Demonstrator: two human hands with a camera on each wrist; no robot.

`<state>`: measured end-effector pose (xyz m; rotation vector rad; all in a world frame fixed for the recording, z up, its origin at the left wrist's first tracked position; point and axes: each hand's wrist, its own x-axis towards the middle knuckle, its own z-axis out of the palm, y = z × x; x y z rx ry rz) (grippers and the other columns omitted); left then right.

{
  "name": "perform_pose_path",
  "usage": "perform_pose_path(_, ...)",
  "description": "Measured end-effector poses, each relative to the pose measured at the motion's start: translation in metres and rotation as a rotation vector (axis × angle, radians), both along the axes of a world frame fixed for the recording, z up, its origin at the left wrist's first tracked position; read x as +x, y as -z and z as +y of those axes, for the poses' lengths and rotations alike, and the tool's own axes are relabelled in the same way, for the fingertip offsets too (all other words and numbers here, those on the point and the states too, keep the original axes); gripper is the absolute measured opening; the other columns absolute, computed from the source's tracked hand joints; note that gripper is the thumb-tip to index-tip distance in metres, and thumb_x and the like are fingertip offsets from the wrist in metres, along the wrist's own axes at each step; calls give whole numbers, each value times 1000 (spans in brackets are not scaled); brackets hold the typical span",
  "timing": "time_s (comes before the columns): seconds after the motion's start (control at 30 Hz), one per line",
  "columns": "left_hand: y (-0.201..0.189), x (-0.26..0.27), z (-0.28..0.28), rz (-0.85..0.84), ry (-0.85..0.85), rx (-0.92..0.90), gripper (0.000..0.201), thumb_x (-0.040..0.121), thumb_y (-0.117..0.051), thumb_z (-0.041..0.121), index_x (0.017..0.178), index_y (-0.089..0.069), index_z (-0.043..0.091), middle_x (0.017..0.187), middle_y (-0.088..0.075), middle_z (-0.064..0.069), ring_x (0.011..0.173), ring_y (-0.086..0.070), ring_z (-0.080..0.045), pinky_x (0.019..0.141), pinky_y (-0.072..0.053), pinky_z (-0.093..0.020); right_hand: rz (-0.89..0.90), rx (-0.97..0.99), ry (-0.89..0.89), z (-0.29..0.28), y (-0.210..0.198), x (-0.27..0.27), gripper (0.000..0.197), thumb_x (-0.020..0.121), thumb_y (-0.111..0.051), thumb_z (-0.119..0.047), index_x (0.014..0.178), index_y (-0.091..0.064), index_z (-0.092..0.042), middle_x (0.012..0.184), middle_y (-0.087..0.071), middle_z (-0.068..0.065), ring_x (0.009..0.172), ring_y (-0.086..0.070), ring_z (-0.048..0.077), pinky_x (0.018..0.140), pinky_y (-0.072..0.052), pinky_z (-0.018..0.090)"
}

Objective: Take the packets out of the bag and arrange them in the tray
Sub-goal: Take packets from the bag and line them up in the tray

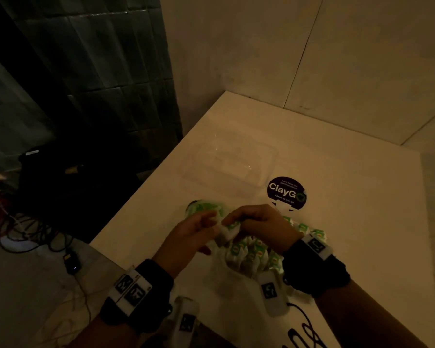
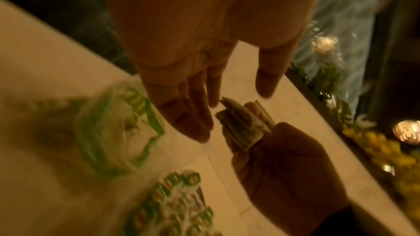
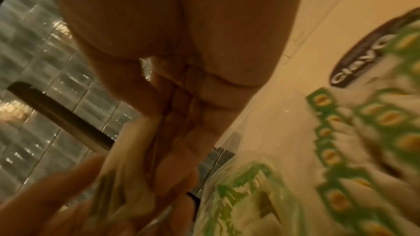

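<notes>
A small stack of pale packets (image 1: 230, 231) is gripped in my right hand (image 1: 234, 222) just above the white table. In the left wrist view the same stack (image 2: 240, 125) sticks out of the curled right hand (image 2: 284, 168). My left hand (image 1: 211, 219) is beside the stack with straight fingers (image 2: 195, 123) and the thumb spread apart. A crumpled green-and-white plastic bag (image 1: 206, 209) lies just beyond the hands. Rows of green-labelled packets (image 1: 256, 254) lie under my right wrist. Further back sits the clear plastic tray (image 1: 226, 164), with nothing visible in it.
A round dark ClayGo sticker (image 1: 286, 193) is on the table (image 1: 349, 197) right of the tray. The table's left edge (image 1: 141, 187) drops to a dark floor with cables (image 1: 30, 232). Walls close the far side. A black cable (image 1: 307, 332) lies near the front edge.
</notes>
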<state>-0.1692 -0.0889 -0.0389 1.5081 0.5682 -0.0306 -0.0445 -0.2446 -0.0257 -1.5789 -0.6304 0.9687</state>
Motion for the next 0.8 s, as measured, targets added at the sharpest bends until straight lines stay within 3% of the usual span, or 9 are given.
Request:
perform_pose_path(0.07,-2,6,-11,2,103,-64,34,88,-63,12,120,-58,21,106,-65,-10,80,-67,-18,66,-53,-34,15,34,-21,-13,2,-2,25,86,-52,2,91,-73,-10,92,-71,7,82,-68,29,74,-58,39)
perform_pose_path(0.13,-2,9,-23,-17,177,-46,30,86,-65,10,115,-61,19,99,-65,-14,69,-64,-12,61,-51,-32,-68,-1,5,-22,4,-4,16,87,-60,-2,91,-70,-14,85,-70,-1,75,-66,31,70,-58,46)
perform_pose_path(0.2,-1,12,-37,-4,194,-42,29,85,-66,9,110,-60,23,91,-64,-7,56,-58,-6,56,-46,-29,-146,-68,35,-32,4,-4,21,86,-65,-2,101,-61,-17,80,-67,-3,68,-64,34,66,-58,47)
perform_pose_path(0.3,8,16,-55,-21,179,-11,24,86,-65,9,109,-63,18,93,-67,2,50,-52,-2,52,-41,-23,-201,-207,38,-47,3,-1,32,83,-68,-7,109,-54,-20,82,-70,9,69,-68,33,66,-59,45)
perform_pose_path(0.43,11,22,-77,-68,146,52,13,86,-66,16,98,-67,11,65,-63,8,51,-54,2,48,-39,-12,-186,-273,103,-67,-4,3,9,83,-67,-6,92,-68,-7,70,-70,12,61,-66,23,70,-60,42)
perform_pose_path(0.5,11,25,-88,-59,107,45,21,88,-64,28,97,-65,9,63,-59,5,50,-52,-7,49,-40,-19,-148,-251,115,-76,-9,4,6,83,-71,-11,88,-71,-9,75,-71,15,65,-67,23,67,-59,37)
perform_pose_path(0.6,11,30,-103,-34,38,-46,51,86,-58,52,87,-53,0,61,-42,-15,53,-43,-27,52,-40,-40,-104,-259,115,-84,-13,4,21,77,-77,-21,94,-69,-12,81,-70,12,69,-68,22,62,-59,34)
perform_pose_path(0.73,8,35,-121,28,34,-154,30,96,-43,46,101,-64,25,58,-50,-8,40,-47,-24,41,-43,-29,-87,-328,129,-92,-8,-1,27,76,-77,-14,97,-61,-8,74,-66,9,61,-66,19,58,-58,34)
perform_pose_path(0.8,7,36,-127,35,54,-203,34,98,-39,42,94,-62,17,50,-46,-4,35,-39,-19,39,-35,-25,-56,-307,171,-98,-5,-3,15,78,-74,-6,85,-60,-6,66,-66,6,60,-66,21,59,-59,37)
